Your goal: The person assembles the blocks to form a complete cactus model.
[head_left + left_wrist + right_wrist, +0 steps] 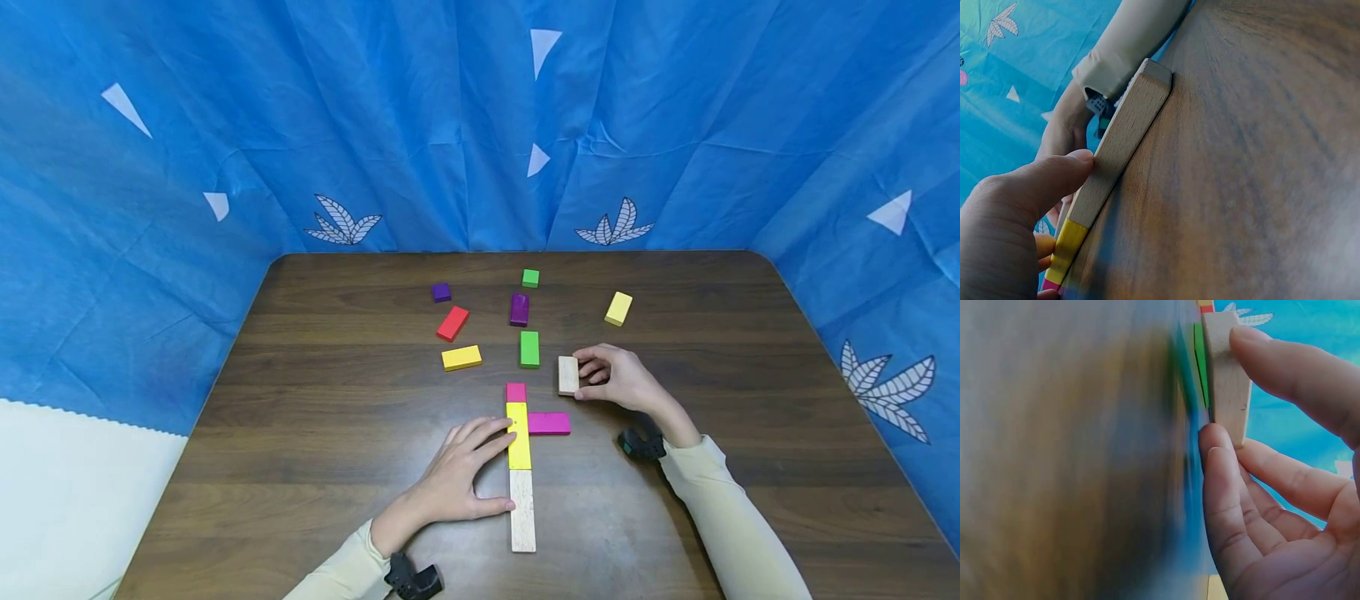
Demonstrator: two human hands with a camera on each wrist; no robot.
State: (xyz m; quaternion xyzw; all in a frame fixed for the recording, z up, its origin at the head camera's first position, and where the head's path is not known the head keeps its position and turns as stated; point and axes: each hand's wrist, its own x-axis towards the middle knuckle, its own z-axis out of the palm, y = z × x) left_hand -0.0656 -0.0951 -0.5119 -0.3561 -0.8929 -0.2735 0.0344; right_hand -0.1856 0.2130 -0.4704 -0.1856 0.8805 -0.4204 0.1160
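My right hand (618, 379) pinches a short plain wooden block (567, 376) by its near and far ends; in the right wrist view its thumb lies on the wooden block (1230, 381), fingers round the other end. My left hand (461, 475) rests with spread fingers along the left side of a row of blocks. Its fingertips touch the yellow block (519, 446), and its thumb tip meets the long wooden block (1125, 137). A small pink block (516, 392) heads the row. Out to the right from the yellow block lies a magenta block (550, 423).
Beyond the row lie a green block (529, 350), a purple block (519, 310) and a small green block (531, 278). Left of these are yellow (461, 358), red (452, 324) and dark purple (442, 292) blocks. A pale yellow block (618, 308) lies right. Blue curtains surround the table (300, 467).
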